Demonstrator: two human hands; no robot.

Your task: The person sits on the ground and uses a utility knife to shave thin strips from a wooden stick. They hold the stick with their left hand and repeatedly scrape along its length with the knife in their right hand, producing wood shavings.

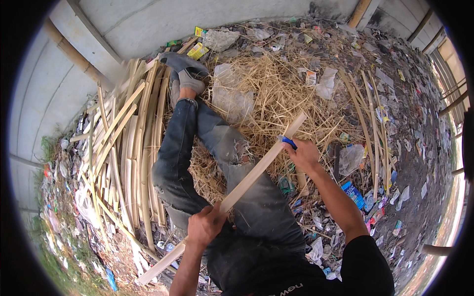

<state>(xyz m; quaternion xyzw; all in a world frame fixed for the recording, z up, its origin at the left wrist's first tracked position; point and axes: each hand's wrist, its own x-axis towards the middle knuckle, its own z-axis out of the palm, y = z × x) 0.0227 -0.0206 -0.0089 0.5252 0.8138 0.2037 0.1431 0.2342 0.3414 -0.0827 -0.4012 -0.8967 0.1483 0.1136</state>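
Observation:
A long, pale bamboo strip [254, 176] runs slantwise across my lap, from the lower left up to the right over my thigh. My left hand [205, 225] is closed around its lower part. Near the strip's far end, my right hand [302, 155] grips a small blue-handled knife [289, 143]. A bit of metal shows where the tool meets the strip; the rest of the blade is hidden. My legs [210, 143], in torn dark jeans, stretch forward with the feet crossed.
Many split bamboo strips [140, 148] lie piled left of my legs. Thin shavings [276, 93] cover the ground ahead and between my legs. Several more strips [373, 128] lie at the right among scattered litter [353, 193]. A grey wall [163, 22] and a stone [220, 40] stand beyond my feet.

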